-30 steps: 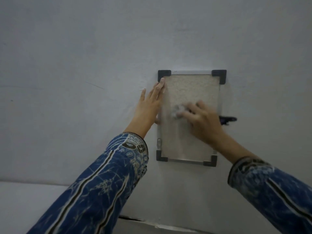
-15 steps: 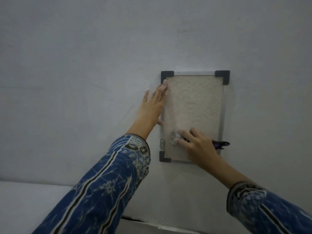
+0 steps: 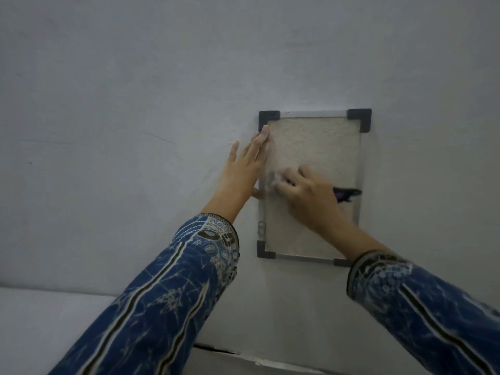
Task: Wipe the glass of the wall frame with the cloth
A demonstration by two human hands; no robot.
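A small upright wall frame [image 3: 313, 113] with a thin silver rim, black corner caps and beige textured glass [image 3: 316, 142] hangs on the grey wall. My left hand [image 3: 240, 169] lies flat with straight fingers along the frame's left edge, fingertips near the top-left corner. My right hand [image 3: 308, 193] presses a small whitish cloth [image 3: 277, 180] against the glass at mid-height on the left side, fingers curled over it. Most of the cloth is hidden under the fingers.
A dark purple-black object [image 3: 347, 194] sticks out to the right from behind my right hand, over the glass. A white ledge or surface [image 3: 40, 320] runs along the bottom left below the wall.
My right hand with the cloth slid down to the frame's lower left, then came back up to mid-height. My left hand stayed against the left edge.
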